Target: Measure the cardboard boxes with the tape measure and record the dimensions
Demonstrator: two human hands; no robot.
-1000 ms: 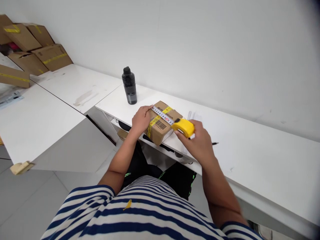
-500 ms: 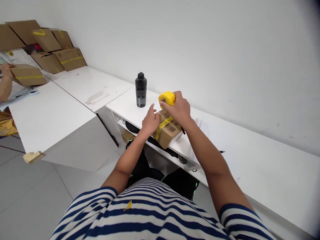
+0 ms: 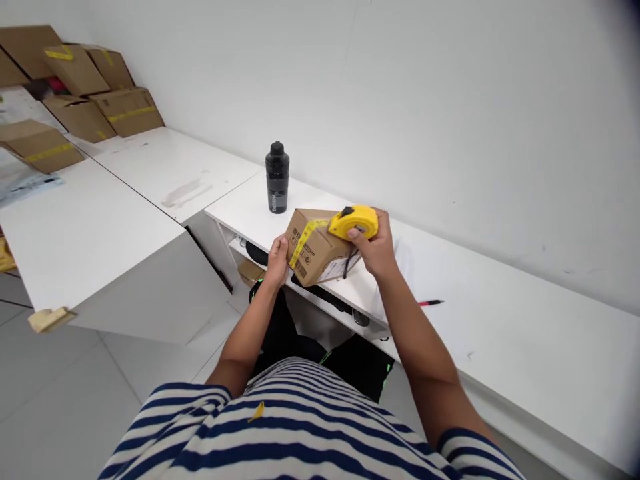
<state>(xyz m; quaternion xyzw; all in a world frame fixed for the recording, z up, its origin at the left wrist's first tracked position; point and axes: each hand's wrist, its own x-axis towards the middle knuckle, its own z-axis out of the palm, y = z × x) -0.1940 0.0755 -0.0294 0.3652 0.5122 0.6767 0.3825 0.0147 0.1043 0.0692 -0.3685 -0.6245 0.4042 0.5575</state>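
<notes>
A small cardboard box (image 3: pixel 313 257) with a yellow tape strip is tilted above the front edge of the white desk. My left hand (image 3: pixel 278 261) grips its left side, fingers closed against the cardboard. In my right hand (image 3: pixel 376 248) is a yellow tape measure (image 3: pixel 354 222), held close over the box's right end. I see no blade drawn out across the box. The tape measure's dark strap hangs down in front of a white label on the box.
Behind the box, a black bottle (image 3: pixel 277 177) stands upright. To the right lie paper sheets and a red and black pen (image 3: pixel 431 303). Several cardboard boxes (image 3: pixel 127 110) are stacked at the far left. Under the desktop is an open shelf (image 3: pixel 327 303).
The box has turned, showing another printed side. My left hand has closed on its left side. The tape measure has moved right and down. The other person's hand has left view.
</notes>
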